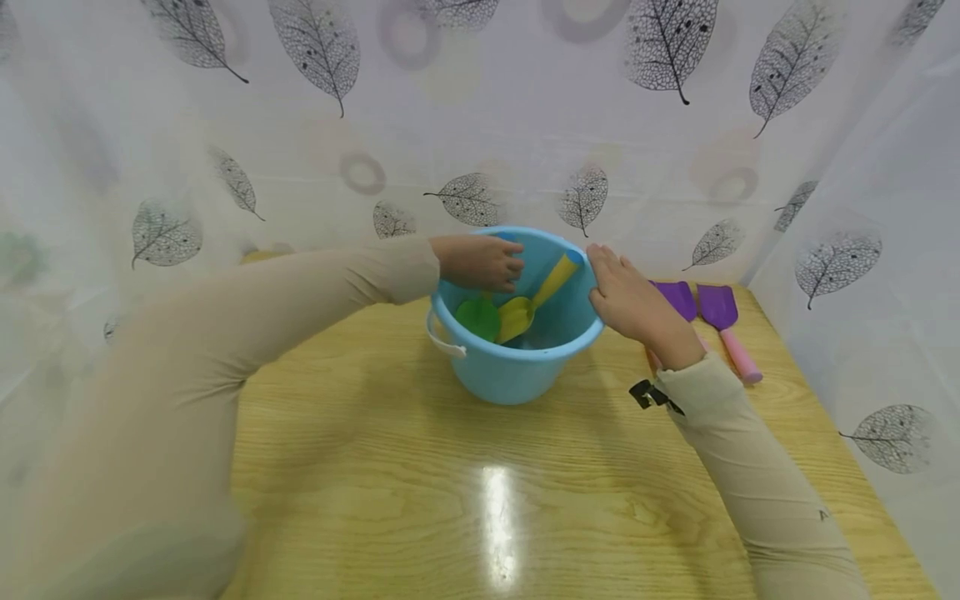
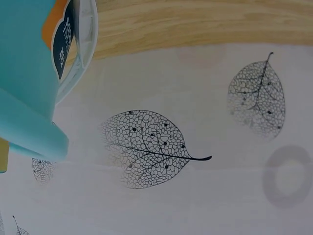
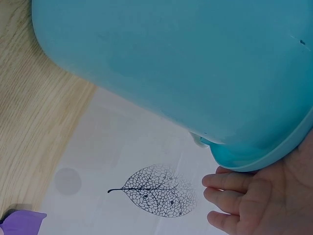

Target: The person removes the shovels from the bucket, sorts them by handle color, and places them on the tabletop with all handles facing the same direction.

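A light blue bucket (image 1: 498,379) stands on the wooden table, with its white handle (image 1: 444,337) hanging on the left side. My left hand (image 1: 480,262) is over the bucket's opening, fingers curled round the handle of a green toy shovel (image 1: 478,318). The shovel's blue end shows above the hand; its blade is down inside the bucket. Beside it a yellow shovel (image 1: 553,279) leans against the inner right wall. My right hand (image 1: 630,300) rests against the right rim with fingers extended, also visible in the right wrist view (image 3: 264,196). The left wrist view does not show the left hand.
Right of the bucket lie two purple shovels (image 1: 717,307) with pink handles, one partly hidden by the right hand. A leaf-printed curtain (image 1: 465,125) hangs behind the table. Something yellow (image 1: 258,256) shows past the left sleeve.
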Demonstrator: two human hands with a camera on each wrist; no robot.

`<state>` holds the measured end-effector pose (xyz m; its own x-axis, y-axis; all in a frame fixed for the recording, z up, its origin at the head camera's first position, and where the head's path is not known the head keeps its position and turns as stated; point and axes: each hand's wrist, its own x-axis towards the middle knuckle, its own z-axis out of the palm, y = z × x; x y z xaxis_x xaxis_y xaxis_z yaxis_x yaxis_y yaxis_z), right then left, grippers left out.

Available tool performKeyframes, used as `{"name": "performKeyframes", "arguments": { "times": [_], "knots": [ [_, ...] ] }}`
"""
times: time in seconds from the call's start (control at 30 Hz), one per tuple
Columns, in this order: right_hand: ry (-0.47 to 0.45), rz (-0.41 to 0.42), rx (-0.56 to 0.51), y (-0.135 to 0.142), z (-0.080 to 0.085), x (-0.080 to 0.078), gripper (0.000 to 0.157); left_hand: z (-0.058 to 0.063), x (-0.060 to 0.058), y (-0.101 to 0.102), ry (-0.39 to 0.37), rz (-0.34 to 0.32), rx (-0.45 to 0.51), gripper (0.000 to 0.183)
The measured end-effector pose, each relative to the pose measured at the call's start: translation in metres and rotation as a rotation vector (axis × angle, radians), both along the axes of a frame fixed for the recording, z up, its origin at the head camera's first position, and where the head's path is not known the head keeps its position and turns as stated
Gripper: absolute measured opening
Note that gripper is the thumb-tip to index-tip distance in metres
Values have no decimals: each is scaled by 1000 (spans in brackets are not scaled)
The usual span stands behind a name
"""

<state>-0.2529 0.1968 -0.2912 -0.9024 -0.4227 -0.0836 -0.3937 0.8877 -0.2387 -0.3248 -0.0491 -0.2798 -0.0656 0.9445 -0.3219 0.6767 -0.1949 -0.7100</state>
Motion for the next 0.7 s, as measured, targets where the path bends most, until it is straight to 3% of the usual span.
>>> {"name": "performKeyframes", "arguments": {
  "times": [0.5, 0.7],
  "knots": [
    [18, -9, -11, 0, -3, -1, 64, 9, 9, -7, 3, -2, -36, 22],
    [16, -11, -12, 1, -3, -2, 64, 14, 10, -9, -11, -8, -5, 21]
  ]
}}
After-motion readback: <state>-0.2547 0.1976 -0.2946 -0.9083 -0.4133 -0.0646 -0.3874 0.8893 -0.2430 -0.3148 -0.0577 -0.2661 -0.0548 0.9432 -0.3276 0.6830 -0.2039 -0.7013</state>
